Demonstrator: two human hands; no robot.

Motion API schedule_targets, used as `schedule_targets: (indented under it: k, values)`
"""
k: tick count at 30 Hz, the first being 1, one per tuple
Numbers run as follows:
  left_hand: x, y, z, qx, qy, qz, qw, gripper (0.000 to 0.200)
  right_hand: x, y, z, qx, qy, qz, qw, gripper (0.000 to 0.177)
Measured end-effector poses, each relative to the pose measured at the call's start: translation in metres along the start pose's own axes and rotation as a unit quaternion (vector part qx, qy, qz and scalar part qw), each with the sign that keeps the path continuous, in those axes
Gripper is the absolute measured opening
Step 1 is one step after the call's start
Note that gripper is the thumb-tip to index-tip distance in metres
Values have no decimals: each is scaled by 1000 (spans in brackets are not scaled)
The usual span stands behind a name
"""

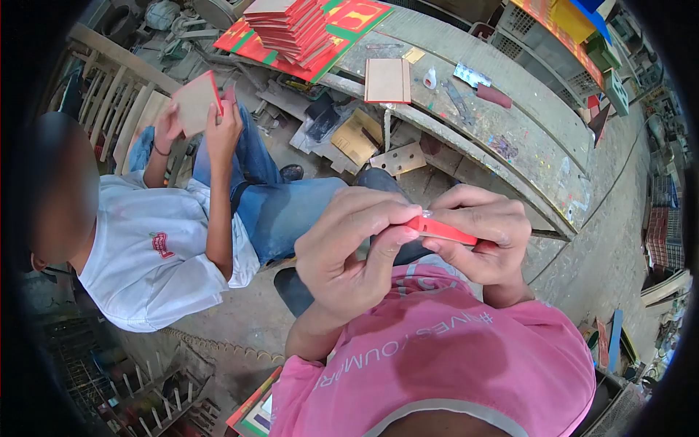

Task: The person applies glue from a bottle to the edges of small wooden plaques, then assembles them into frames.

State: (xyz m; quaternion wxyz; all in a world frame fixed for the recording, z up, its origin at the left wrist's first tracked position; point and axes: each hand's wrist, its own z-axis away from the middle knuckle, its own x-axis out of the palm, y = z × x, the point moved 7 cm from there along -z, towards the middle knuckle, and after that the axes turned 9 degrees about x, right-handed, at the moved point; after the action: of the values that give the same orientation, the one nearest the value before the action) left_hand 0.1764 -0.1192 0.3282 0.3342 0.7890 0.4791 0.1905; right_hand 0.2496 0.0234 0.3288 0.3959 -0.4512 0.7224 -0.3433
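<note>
A slim red piece (455,231) with a pale underside is held up in front of my chest, seen nearly edge-on. My left hand (353,244) pinches its left end between thumb and fingers. My right hand (484,229) is closed around the other end, its thumb beneath and fingers over the top. Something small and shiny shows by the right fingertips, too small to name. Both hands partly cover the piece, so its full shape is hidden.
A person in a white shirt (164,240) sits at left, holding a red-edged board (197,104). A stack of red-edged boards (291,33), a single board (387,81), a small white bottle (430,78) and a red-handled tool (494,96) lie on the worn bench (539,138).
</note>
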Motion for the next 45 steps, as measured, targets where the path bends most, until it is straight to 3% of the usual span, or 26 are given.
schedule_targets:
  k: [5, 9, 13, 45]
  values:
    - [-5, 10, -9, -2, -63, -74, 995, 26, 0, 20, 5, -7, 0, -98, 995, 28]
    - [-4, 17, -9, 86, -72, -109, 988, 29, 3, 30, 5, -28, 5, -158, 987, 29]
    - [5, 28, -13, 97, -111, -163, 976, 27, 9, 36, 7, -28, 13, -175, 984, 29]
    - [11, 36, -10, 144, -87, -202, 965, 21, 8, 45, 12, -48, 37, -235, 970, 27]
